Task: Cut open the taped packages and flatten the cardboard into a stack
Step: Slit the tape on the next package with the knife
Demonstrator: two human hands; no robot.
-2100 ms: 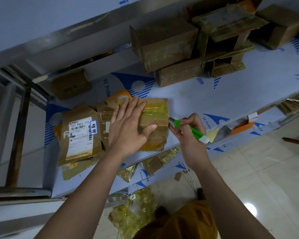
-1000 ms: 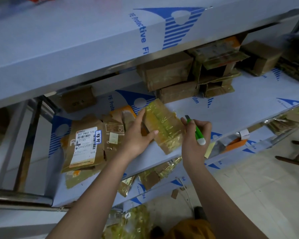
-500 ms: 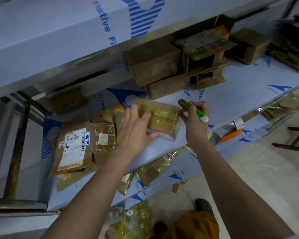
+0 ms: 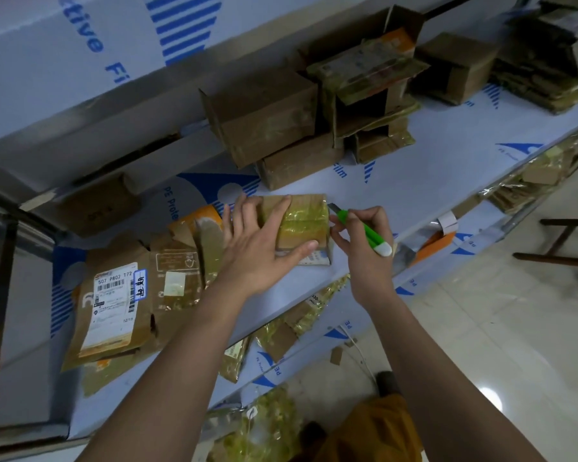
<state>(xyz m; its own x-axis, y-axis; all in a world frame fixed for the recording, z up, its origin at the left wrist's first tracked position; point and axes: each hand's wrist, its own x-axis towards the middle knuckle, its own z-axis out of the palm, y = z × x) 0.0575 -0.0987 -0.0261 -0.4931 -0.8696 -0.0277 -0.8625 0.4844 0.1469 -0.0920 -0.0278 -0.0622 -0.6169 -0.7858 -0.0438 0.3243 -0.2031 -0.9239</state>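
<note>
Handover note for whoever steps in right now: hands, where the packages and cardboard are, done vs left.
Left hand: flat on the taped package, pressing it to the shelf.
Right hand: grips the green box cutter, blade tip at the package's right edge.
Done: flattened cardboard stack lies left of the package, label up.
Left: slit this package's tape, flatten it, add it to the stack. More boxes wait at the back of the shelf, some already open; flatten those too.
</note>
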